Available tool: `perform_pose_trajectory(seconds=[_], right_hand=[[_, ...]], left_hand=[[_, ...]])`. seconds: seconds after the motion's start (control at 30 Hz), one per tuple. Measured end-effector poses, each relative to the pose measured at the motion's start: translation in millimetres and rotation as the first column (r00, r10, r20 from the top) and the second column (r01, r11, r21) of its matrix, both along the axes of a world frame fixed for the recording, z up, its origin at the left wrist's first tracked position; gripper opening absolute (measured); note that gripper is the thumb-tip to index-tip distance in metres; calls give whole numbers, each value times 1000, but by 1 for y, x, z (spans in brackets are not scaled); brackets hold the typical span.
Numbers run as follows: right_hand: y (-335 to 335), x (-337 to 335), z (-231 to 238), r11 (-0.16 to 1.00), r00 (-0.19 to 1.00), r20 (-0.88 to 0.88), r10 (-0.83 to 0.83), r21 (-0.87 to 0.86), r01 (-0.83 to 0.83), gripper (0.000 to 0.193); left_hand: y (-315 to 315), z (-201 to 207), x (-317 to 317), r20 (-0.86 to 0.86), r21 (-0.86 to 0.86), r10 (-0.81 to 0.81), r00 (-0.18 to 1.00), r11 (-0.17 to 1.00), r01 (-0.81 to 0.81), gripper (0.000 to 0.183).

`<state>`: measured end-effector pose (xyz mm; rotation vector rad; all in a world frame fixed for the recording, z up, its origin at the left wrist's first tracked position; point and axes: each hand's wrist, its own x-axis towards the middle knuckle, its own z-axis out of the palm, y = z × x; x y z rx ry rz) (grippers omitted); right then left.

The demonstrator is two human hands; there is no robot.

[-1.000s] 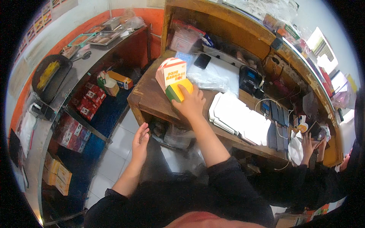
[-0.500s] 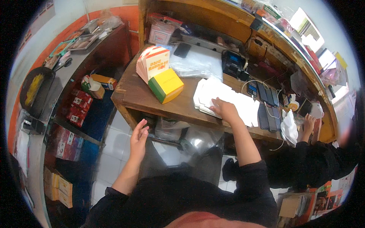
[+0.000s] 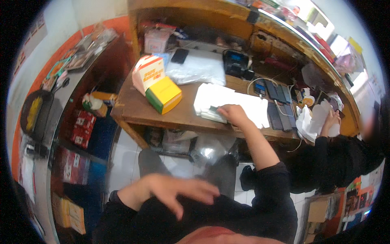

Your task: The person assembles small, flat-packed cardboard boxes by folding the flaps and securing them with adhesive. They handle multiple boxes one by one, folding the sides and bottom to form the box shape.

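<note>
A stack of flat white cardboard pieces (image 3: 250, 106) lies near the front edge of the wooden table (image 3: 134, 116). My right hand (image 3: 232, 114) rests on the stack, its fingers pinched on the edge of a top piece, where a bit of dark green shows by the fingertips. Over my lap, my left hand (image 3: 185, 193) is smeared by motion, with its fingers spread and nothing in it. To the left of the stack stands a yellow and green box (image 3: 165, 94), against a row of nested white and orange printed cartons (image 3: 148, 71).
Behind lie plastic-wrapped sheets (image 3: 199, 69), a black phone (image 3: 180, 56) and a black card-terminal-like device (image 3: 237, 63). Several dark phones (image 3: 280, 116) with white cables lie to the right. A co-worker's hand (image 3: 334, 118) holds a white paper piece there. A shelf counter (image 3: 61, 118) runs along the left.
My left hand has swung down and right from beside the table to over my lap. My right hand has closed from lying on the stack to pinching a piece. The view has shifted slightly.
</note>
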<state>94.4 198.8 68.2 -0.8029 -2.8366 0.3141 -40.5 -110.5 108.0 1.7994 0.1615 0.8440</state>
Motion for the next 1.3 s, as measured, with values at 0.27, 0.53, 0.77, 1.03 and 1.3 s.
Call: perform_pose_trajectory(seconds=[0.27,0.53,0.77,1.03,1.3], right_hand=[[8,-1,-17,997,995,-101,-18,69,25,25],[3,-2,-6,999,998,-37,-45,-18,45,33],[15,9,-11,988,997,-30,64,-141,-68,38],[11,-4,1,991,998,56,-5,-135,13,28],[-2,-2,22,983,997,-67,48,178,-35,20]], left_hand=[[1,53,1,-299,130,-266,916,940,316,41],[-21,45,42,279,568,-440,853,792,223,22],[5,65,-47,-93,387,-475,875,793,471,17],[37,61,-28,-112,153,-351,930,918,365,27],[115,38,-73,94,-53,143,985,989,-139,37]])
